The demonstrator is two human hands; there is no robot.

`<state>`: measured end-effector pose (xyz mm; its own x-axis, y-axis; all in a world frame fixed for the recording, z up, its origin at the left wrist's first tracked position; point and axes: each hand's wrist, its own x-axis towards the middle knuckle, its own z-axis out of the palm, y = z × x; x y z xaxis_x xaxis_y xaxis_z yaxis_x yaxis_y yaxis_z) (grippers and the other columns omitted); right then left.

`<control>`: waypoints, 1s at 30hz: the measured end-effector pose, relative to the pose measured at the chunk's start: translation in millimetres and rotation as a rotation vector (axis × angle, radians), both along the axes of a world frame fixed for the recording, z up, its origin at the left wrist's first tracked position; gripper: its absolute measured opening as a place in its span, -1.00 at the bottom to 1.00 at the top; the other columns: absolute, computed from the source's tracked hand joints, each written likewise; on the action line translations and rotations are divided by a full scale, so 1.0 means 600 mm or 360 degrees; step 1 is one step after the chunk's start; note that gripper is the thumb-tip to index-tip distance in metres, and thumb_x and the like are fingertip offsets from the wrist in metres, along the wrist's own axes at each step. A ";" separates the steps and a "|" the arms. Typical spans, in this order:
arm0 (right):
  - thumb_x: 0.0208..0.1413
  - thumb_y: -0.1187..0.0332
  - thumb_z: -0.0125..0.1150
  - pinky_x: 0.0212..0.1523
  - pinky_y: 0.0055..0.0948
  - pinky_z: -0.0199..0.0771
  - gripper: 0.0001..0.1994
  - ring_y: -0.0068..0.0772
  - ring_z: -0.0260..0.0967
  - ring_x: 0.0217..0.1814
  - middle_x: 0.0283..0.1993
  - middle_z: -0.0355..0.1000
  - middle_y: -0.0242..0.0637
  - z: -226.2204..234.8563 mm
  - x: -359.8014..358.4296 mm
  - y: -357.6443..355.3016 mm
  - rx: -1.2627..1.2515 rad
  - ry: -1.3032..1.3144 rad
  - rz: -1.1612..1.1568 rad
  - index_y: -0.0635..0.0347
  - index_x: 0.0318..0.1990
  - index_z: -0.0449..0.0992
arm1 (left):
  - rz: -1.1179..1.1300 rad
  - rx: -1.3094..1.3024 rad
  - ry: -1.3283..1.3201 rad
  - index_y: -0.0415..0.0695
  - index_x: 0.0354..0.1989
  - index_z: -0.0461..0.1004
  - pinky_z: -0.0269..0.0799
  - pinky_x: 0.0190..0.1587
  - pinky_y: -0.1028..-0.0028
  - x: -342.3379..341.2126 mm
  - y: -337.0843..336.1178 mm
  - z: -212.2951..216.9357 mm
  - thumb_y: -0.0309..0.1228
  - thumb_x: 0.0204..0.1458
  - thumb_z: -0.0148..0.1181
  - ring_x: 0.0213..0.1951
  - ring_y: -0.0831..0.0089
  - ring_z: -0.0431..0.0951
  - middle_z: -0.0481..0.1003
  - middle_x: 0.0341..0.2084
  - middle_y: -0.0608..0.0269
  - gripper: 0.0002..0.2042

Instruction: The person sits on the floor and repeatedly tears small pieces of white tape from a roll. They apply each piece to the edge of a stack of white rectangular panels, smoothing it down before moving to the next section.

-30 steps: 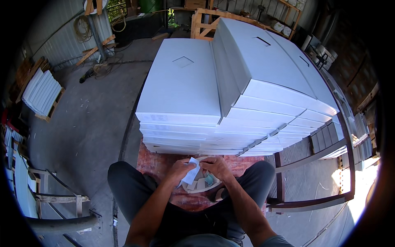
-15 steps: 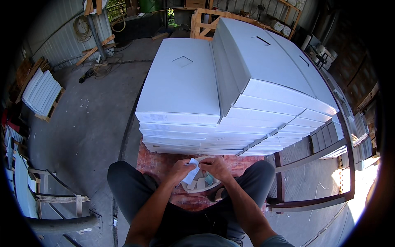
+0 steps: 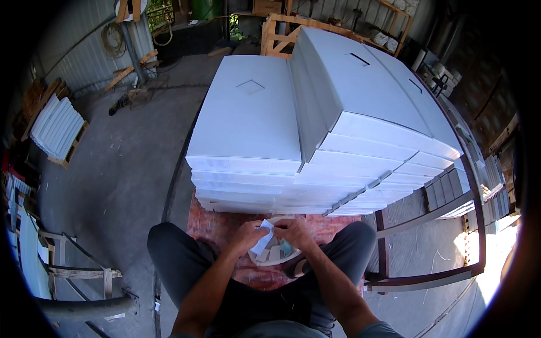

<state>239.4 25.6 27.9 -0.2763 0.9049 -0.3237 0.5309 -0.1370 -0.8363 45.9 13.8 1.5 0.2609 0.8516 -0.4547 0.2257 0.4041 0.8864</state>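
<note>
We are sitting before a stack of big white slabs, knees over a red mat. A pale round bowl is lying on the mat between our legs. Above it, our left hand and right hand are both pinching a small white slip, fingers curled closed on its upper end.

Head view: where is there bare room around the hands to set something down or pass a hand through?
Bare concrete floor lies open to the left of the stacked white panels. The right is crowded with a metal frame. The left hand and right hand pinch a small white piece over a white bowl on the red mat, tight against the stack.
</note>
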 end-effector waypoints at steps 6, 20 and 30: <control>0.04 0.21 0.20 -0.31 -0.43 0.51 -0.72 -0.42 0.53 -0.42 -0.43 0.58 -0.25 -0.037 -0.003 -0.007 0.0198 -0.0128 -0.0076 0.14 -0.17 0.65 | -0.0086 0.0113 0.0134 -0.19 -0.10 0.57 0.45 -0.25 0.46 0.004 0.000 -0.006 -0.30 0.10 0.17 -0.37 0.46 0.57 0.60 -0.38 0.20 -0.72; 0.07 0.28 0.18 -0.33 -0.37 0.51 -0.76 -0.30 0.54 -0.43 -0.46 0.55 -0.15 -0.044 -0.011 -0.013 0.0132 -0.0007 -0.0151 0.24 -0.22 0.62 | -0.0016 0.0160 -0.0030 -0.24 -0.11 0.57 0.46 -0.27 0.45 -0.001 0.001 -0.026 -0.34 0.08 0.21 -0.36 0.48 0.57 0.59 -0.37 0.18 -0.73; 0.15 0.37 0.19 -0.36 -0.49 0.47 -0.81 -0.45 0.51 -0.40 -0.38 0.54 -0.22 -0.036 -0.012 -0.015 0.0351 0.0399 -0.0307 0.29 -0.16 0.57 | 0.0395 -0.0268 -0.0654 -0.25 -0.07 0.55 0.47 -0.28 0.48 -0.018 0.007 -0.042 -0.38 0.08 0.25 -0.34 0.48 0.59 0.60 -0.30 0.22 -0.72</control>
